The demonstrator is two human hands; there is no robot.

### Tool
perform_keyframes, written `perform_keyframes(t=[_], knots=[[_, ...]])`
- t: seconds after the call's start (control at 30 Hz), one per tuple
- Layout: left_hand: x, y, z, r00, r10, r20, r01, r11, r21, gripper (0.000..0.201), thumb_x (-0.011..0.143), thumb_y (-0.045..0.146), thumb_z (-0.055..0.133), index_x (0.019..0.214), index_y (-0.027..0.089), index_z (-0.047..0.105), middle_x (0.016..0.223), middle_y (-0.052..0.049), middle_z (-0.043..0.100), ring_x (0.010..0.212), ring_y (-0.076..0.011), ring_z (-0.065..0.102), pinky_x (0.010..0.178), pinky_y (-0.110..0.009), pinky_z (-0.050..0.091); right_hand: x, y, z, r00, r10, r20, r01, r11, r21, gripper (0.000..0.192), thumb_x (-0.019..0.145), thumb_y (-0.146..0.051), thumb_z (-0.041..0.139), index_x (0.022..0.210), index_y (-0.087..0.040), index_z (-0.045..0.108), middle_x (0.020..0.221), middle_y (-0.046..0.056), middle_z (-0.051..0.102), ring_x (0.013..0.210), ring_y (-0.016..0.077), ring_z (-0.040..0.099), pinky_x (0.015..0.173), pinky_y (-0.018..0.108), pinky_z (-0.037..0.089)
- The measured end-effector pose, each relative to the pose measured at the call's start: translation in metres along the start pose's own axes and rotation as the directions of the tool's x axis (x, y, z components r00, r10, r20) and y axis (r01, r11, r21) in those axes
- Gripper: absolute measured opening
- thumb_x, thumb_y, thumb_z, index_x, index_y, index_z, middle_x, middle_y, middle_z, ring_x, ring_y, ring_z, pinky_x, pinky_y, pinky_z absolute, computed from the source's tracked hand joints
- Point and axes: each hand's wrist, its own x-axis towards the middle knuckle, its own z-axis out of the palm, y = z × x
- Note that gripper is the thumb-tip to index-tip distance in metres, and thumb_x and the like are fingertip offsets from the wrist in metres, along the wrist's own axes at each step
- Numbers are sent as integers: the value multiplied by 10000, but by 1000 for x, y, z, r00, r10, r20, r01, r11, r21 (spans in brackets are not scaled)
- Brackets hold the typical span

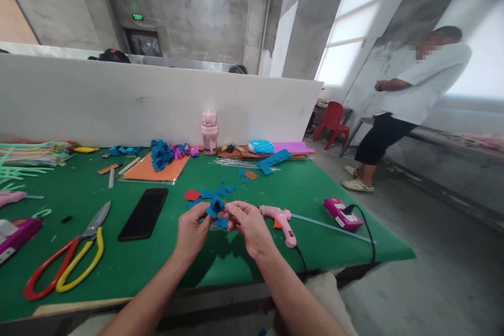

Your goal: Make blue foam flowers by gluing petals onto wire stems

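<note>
A small blue craft flower (215,206) with a dark centre is held up over the green table by my left hand (192,227), whose fingers close around its base. My right hand (249,224) pinches at the flower's right edge, thumb and fingertips together; whether a separate petal lies between them is too small to tell. Loose blue petal pieces (208,194) and a red piece (192,195) lie just behind the hands. Right of my right hand rests a pink glue gun (280,220) with an orange trigger and a clear glue stick out of its back.
Red-and-yellow-handled scissors (81,249) and a black phone (144,213) lie at left. A purple power socket (343,214) with a black cord sits at right. Finished blue flowers (161,155) and a pink bottle (210,132) stand before the white partition (157,100). A person (409,94) stands at right.
</note>
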Motion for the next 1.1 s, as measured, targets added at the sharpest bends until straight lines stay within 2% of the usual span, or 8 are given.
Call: perform_keyframes(t=[0.27, 0.47, 0.6, 0.77, 0.97, 1.1], knots=[[-2, -2, -2, 987, 160, -12, -153, 962, 225, 197, 818, 226, 503, 899, 180, 677, 825, -42, 690, 726, -137, 608, 680, -218, 461, -1, -2, 1, 998, 57, -38, -60, 995, -86, 198, 636, -326, 624, 599, -135, 587, 543, -13, 579, 404, 45, 437, 394, 159, 353], [-2, -3, -2, 966, 260, -4, -248, 924, 290, 224, 834, 242, 486, 951, 171, 664, 835, -51, 689, 771, -143, 619, 710, -212, 457, -1, -1, 1, 994, 106, -24, -108, 992, -63, 151, 612, -293, 600, 592, -144, 581, 528, -20, 567, 412, 54, 442, 383, 162, 369], [-2, -5, -2, 960, 279, 3, -266, 912, 314, 224, 836, 241, 486, 958, 170, 660, 864, -56, 690, 801, -142, 621, 736, -208, 454, -1, 0, -1, 993, 119, -11, -119, 992, -46, 130, 602, -272, 601, 618, -144, 588, 544, -17, 577, 423, 57, 448, 389, 165, 375], [-3, -3, -3, 982, 187, -3, -178, 937, 302, 223, 823, 240, 496, 941, 179, 675, 812, -42, 690, 727, -137, 619, 683, -205, 458, -1, 1, 1, 999, 50, -20, -51, 997, -54, 107, 614, -246, 594, 623, -139, 588, 548, -17, 573, 424, 56, 439, 410, 175, 374], [-2, 8, -1, 997, -71, -5, 72, 990, 118, 213, 801, 291, 504, 814, 188, 690, 591, 12, 646, 495, -107, 567, 483, -181, 424, -2, -1, 7, 982, -179, -57, 170, 975, -142, 82, 648, -232, 597, 641, -151, 604, 562, -17, 579, 459, 72, 456, 463, 199, 379], [0, 9, -1, 988, -150, 24, 149, 988, 26, 217, 776, 310, 532, 686, 168, 671, 482, 28, 580, 453, -102, 530, 461, -179, 408, -5, -3, 7, 985, -174, -18, 171, 980, -102, 88, 654, -247, 609, 657, -159, 612, 618, -1, 616, 482, 81, 473, 483, 210, 389]])
